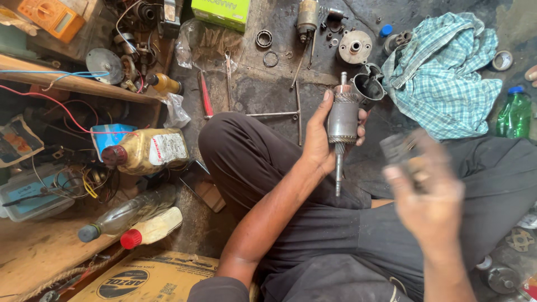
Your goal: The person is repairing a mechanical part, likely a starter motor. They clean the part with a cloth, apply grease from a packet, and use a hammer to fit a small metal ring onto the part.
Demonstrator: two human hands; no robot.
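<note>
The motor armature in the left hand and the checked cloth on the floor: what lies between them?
In the head view, a dark cup-shaped metal housing lies between the motor armature, held in the left hand, and the checked cloth.

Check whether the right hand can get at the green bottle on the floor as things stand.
Probably not freely: the right hand already grips a blurred grey part. The green bottle stands uncovered beside the checked cloth.

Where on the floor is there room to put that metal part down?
The left hand holds the armature. Bare floor lies between the long rods and the rings above. A smaller patch sits between the knee and the oil bottle. By the checked cloth and the shelf, it is crowded.
</note>
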